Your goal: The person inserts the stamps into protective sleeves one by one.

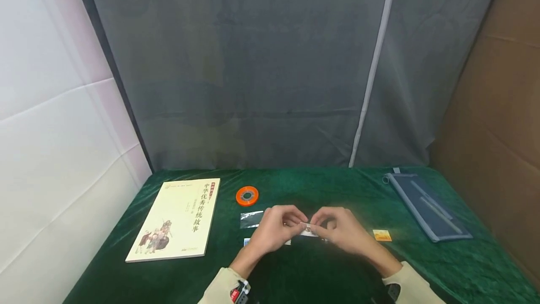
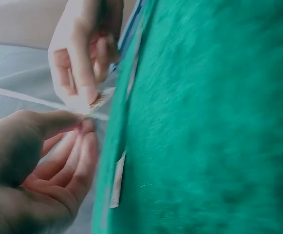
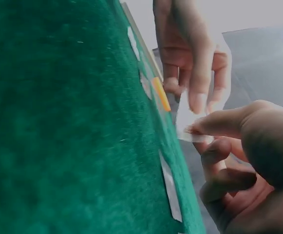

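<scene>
Both hands meet over the middle of the green cloth in the head view. Between them is a small whitish slip (image 1: 308, 232) with a brownish print. The left hand (image 1: 276, 230) pinches one end of the slip between thumb and finger. At the other end the right hand (image 1: 348, 233) pinches it the same way. Seen from the right wrist, the slip (image 3: 184, 119) is pale and partly covered by thumbs. In the left wrist view the slip (image 2: 102, 100) appears tilted, above the cloth. A clear plastic sleeve (image 1: 251, 219) lies beside the left hand, partly hidden.
A cream book (image 1: 177, 219) lies at left, an orange ring-shaped roll (image 1: 241, 200) behind the hands. To the right are a small yellow-orange card (image 1: 382, 235) and a blue zip pouch (image 1: 428, 208). A blue-edged card (image 1: 246, 241) peeks out by the left wrist.
</scene>
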`<state>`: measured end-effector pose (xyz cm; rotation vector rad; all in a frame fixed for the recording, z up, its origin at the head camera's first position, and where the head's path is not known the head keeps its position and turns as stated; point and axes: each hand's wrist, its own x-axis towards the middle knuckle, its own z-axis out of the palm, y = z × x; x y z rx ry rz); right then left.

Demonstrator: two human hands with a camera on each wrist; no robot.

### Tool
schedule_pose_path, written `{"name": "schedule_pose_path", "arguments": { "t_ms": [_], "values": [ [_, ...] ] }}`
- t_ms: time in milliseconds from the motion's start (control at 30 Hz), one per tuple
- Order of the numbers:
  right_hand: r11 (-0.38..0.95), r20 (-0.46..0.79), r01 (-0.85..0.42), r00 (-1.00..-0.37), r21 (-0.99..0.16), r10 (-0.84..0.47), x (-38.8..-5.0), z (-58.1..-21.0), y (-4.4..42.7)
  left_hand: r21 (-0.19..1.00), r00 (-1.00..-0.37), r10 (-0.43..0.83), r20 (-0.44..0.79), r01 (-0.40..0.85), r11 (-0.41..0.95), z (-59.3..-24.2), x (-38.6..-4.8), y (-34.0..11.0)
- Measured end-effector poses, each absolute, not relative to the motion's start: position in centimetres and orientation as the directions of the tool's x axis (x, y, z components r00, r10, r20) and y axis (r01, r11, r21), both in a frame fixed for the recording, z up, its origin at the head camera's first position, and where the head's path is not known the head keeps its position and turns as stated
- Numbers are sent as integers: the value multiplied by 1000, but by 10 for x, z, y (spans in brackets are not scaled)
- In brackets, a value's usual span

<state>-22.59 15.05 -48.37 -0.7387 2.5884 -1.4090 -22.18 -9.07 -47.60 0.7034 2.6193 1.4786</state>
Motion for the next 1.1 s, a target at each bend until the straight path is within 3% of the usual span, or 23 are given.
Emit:
{"name": "schedule_pose_path", "arguments": {
  "t_ms": [333, 1100],
  "values": [
    [544, 75, -387, -858, -745, -509, -227, -487, 150, 753, -853, 502, 141, 422, 505, -473, -222, -92],
    [659, 196, -533, -834, -531, -516, -222, -493, 144, 593, -844, 495, 209, 511, 622, -480, -223, -89]
  ]
}}
